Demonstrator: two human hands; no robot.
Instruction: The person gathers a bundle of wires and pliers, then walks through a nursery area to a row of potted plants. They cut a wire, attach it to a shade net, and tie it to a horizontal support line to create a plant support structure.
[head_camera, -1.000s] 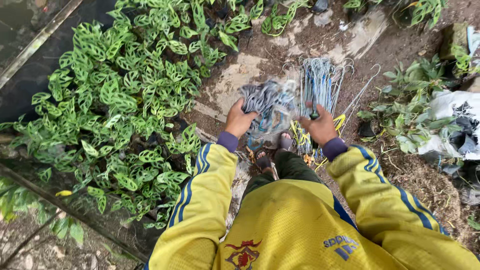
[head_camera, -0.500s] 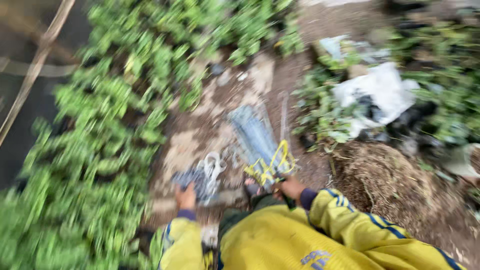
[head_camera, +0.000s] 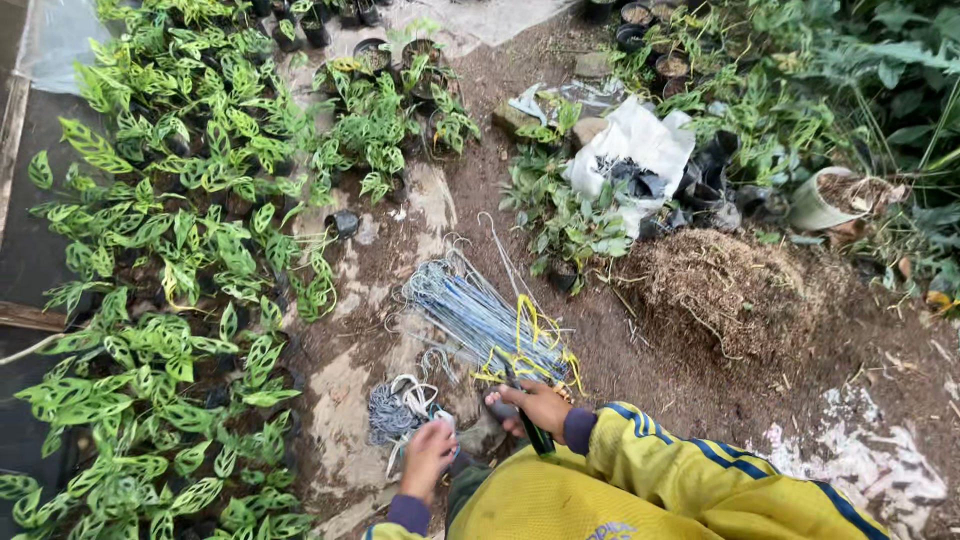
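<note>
left hand (head_camera: 428, 455) on wire coil (head_camera: 392, 408) | right hand (head_camera: 537, 403) at wire bundle (head_camera: 485, 322) edge

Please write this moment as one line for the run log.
left hand: on small wire bundle | right hand: holds dark tool, beside long wire bundle | ground: soil, potted plants

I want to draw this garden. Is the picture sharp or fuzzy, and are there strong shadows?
Head view: sharp, with crisp green potted plants and clear wire bundle. Light is soft and even, with no hard shadows. The white plastic bag is the brightest spot. The edges look a little bent, like through a wide lens. The left hand and right hand show clearly.
</note>
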